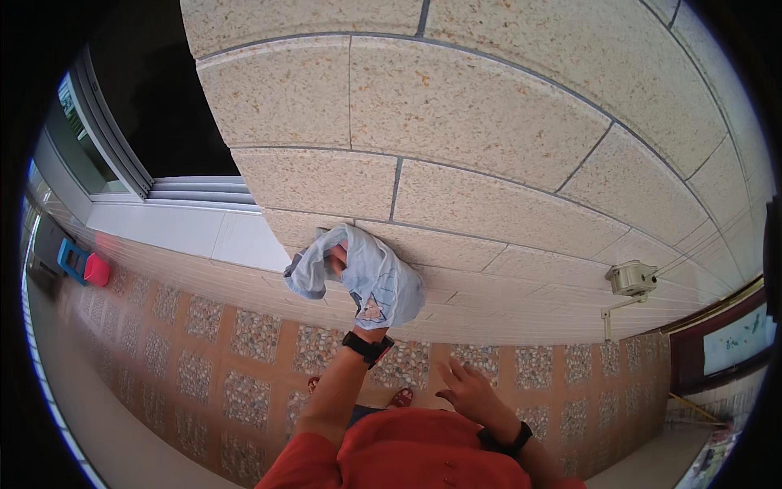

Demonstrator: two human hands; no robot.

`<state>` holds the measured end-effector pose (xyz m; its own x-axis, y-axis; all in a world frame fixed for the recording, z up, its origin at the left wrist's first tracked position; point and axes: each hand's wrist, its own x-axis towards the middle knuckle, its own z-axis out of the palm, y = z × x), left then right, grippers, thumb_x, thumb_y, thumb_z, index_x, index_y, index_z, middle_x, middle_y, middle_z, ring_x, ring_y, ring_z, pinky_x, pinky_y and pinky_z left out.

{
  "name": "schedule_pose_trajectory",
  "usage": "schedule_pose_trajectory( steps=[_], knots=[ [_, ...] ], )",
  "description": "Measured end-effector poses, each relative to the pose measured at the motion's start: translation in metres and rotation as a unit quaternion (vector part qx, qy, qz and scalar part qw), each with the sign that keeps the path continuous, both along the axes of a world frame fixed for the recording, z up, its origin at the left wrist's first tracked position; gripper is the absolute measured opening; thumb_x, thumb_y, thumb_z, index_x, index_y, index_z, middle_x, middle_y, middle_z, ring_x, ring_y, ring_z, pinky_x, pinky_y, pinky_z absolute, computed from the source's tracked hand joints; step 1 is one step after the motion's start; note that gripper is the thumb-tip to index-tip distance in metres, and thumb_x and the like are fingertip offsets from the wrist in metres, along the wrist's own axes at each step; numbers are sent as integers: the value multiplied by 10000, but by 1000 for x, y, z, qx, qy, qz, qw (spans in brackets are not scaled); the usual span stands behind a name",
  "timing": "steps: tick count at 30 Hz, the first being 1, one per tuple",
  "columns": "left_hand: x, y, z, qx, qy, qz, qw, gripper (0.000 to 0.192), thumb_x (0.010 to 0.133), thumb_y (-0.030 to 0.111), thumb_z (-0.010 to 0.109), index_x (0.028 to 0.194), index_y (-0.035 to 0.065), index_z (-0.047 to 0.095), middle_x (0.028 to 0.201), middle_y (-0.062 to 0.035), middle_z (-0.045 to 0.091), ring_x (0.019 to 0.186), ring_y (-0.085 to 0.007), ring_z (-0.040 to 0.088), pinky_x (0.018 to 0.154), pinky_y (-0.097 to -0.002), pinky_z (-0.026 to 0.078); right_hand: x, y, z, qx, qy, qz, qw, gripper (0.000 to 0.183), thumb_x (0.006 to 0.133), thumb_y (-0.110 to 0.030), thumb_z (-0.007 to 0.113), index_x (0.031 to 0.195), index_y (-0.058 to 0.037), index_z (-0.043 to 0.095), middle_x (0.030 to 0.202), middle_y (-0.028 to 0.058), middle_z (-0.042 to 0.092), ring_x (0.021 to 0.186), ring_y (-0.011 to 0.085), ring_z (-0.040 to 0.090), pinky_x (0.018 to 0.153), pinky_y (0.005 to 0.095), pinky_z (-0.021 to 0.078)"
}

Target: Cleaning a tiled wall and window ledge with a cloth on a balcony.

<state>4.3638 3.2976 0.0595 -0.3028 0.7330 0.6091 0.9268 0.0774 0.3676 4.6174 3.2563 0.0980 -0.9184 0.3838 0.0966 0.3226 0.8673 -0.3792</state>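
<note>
A light grey-blue cloth (391, 281) with a printed figure is draped over my left hand (337, 260), which bunches it against the speckled tile wall (452, 195). Some of the fingers show through a fold; the rest of that hand is hidden under the fabric. A black band (366, 349) circles the left wrist. Lower and to the right, my right hand (469, 386) hangs in the air in front of my body, holding nothing, its fingers partly spread.
Left of the cloth runs a white tiled sill (183, 232) below a sliding window frame (201, 191). A metal box (632, 278) is fixed to the wall at right. Pebble-inlaid paving (253, 336) lies below. A pink bucket (96, 270) and blue stool (72, 260) stand far left.
</note>
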Motion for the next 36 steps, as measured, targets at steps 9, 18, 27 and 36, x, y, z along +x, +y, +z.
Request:
schedule_pose_trajectory(
  steps=[9, 18, 27, 36],
  knots=[
    [159, 170, 76, 129, 196, -269, 934, 317, 798, 155, 582, 1103, 67, 573, 1071, -68, 597, 960, -191, 571, 801, -303, 469, 73, 35, -2, -38, 1, -107, 994, 515, 766, -217, 644, 1207, -37, 447, 1156, 181, 479, 942, 348, 539, 783, 405, 448],
    [201, 182, -20, -298, 191, -400, 845, 310, 836, 117, 465, 1136, 73, 528, 1046, -119, 590, 973, -228, 572, 822, -305, 457, 102, 19, -13, -81, -39, -154, 984, 531, 801, -283, 599, 1238, -22, 448, 1084, 193, 547, 949, 364, 543, 801, 434, 434],
    [76, 42, 8, -146, 16, -338, 930, 395, 843, 236, 526, 1208, 91, 493, 1158, -89, 539, 1054, -215, 511, 926, -326, 395, 100, -17, -33, -83, -58, -141, 985, 495, 758, -215, 639, 1170, -3, 462, 1031, 178, 563, 893, 357, 558, 746, 417, 447],
    [-98, -108, 15, -35, 206, 57, 976, 558, 704, 335, 712, 1104, 28, 472, 1063, -186, 491, 952, -374, 502, 799, -463, 424, 27, -14, -46, -50, -82, -5, 995, 443, 754, -204, 644, 1119, -1, 494, 1025, 162, 568, 888, 358, 566, 745, 415, 457]
  ],
)
